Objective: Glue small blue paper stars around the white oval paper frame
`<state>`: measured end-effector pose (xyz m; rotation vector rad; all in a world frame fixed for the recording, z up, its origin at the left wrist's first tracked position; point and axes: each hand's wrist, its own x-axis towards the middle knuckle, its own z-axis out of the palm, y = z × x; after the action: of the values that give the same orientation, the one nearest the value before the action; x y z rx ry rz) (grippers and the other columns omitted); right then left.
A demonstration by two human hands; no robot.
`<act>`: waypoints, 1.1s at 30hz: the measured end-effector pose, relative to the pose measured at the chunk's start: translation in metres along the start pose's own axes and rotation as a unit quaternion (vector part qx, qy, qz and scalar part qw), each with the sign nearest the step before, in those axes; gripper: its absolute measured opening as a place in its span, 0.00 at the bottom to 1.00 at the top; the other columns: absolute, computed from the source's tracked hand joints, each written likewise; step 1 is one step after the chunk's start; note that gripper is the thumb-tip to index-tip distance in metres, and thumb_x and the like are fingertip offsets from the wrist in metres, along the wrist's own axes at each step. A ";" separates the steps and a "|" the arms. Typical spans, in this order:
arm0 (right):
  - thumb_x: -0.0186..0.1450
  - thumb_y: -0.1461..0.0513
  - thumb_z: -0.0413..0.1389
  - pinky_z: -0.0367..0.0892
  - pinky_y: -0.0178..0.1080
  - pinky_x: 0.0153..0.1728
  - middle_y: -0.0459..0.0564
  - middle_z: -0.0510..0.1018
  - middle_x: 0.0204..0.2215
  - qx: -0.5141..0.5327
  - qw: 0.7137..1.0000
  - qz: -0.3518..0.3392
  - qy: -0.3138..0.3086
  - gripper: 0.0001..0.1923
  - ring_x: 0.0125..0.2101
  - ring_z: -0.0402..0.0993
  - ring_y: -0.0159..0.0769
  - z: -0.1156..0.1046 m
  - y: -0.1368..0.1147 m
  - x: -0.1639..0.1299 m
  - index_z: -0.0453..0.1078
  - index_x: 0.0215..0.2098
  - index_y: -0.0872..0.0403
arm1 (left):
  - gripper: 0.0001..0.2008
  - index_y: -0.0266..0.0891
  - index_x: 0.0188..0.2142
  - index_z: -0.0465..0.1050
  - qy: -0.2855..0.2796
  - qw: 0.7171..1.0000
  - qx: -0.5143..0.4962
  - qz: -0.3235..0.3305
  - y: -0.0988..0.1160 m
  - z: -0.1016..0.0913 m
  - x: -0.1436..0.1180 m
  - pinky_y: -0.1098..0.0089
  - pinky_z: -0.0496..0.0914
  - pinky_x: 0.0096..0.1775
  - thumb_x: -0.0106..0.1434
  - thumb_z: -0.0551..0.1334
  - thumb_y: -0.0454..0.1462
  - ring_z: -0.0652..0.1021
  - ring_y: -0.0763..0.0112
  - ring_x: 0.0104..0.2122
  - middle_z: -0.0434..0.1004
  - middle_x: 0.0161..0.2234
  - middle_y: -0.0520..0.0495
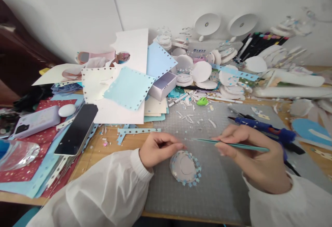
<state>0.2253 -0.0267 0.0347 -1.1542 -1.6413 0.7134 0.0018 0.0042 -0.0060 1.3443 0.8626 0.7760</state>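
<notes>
A round white disc with pale blue paper stars around its rim is on the grey cutting mat. At the disc's upper edge is my left hand, thumb and forefinger pinched together. Whatever is between those fingertips is too small or hidden to make out. My right hand grips teal tweezers, their tips pointing left, just above the mat beyond the disc. Tiny paper stars and white scraps are scattered on the mat near the tweezer tips.
Star-punched paper sheets and a small drawer box stand behind. A black phone lies left. Stacked white discs and markers line the wall. A blue glue gun rests behind my right hand.
</notes>
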 end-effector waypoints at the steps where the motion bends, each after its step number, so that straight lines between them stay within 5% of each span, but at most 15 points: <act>1: 0.56 0.68 0.60 0.68 0.34 0.22 0.46 0.73 0.24 0.020 1.000 0.000 -0.004 0.07 0.27 0.73 0.35 0.005 0.001 0.002 0.68 0.28 0.50 | 0.17 0.30 0.30 0.80 -0.001 1.000 -0.005 -0.001 -0.001 0.000 0.000 0.73 0.51 0.20 0.55 0.63 0.45 0.56 0.79 0.17 0.60 0.13 0.53; 7: 0.55 0.71 0.60 0.72 0.37 0.26 0.47 0.73 0.26 0.062 0.998 -0.024 -0.022 0.10 0.28 0.76 0.36 0.023 0.013 -0.004 0.69 0.30 0.51 | 0.17 0.27 0.34 0.79 -0.004 0.999 -0.027 -0.018 -0.003 0.003 -0.002 0.73 0.50 0.20 0.56 0.64 0.42 0.54 0.79 0.16 0.52 0.13 0.57; 16: 0.54 0.73 0.60 0.73 0.35 0.29 0.46 0.74 0.27 0.089 0.995 -0.006 -0.036 0.12 0.30 0.77 0.36 0.021 0.010 -0.012 0.69 0.31 0.51 | 0.18 0.30 0.27 0.79 -0.028 0.998 0.037 0.041 0.008 0.001 0.000 0.73 0.56 0.23 0.63 0.58 0.42 0.63 0.77 0.19 0.66 0.18 0.48; 33: 0.58 0.63 0.61 0.66 0.33 0.22 0.43 0.71 0.22 0.221 0.962 0.153 -0.049 0.07 0.21 0.69 0.28 0.027 0.019 -0.007 0.66 0.26 0.52 | 0.17 0.30 0.25 0.79 -0.049 0.996 0.043 0.057 0.006 -0.001 -0.002 0.73 0.53 0.21 0.62 0.58 0.40 0.59 0.77 0.18 0.59 0.17 0.51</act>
<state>0.2073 -0.0237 0.0060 -1.0611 -1.2980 1.2809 0.0001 0.0035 0.0004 1.5067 0.7540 0.7611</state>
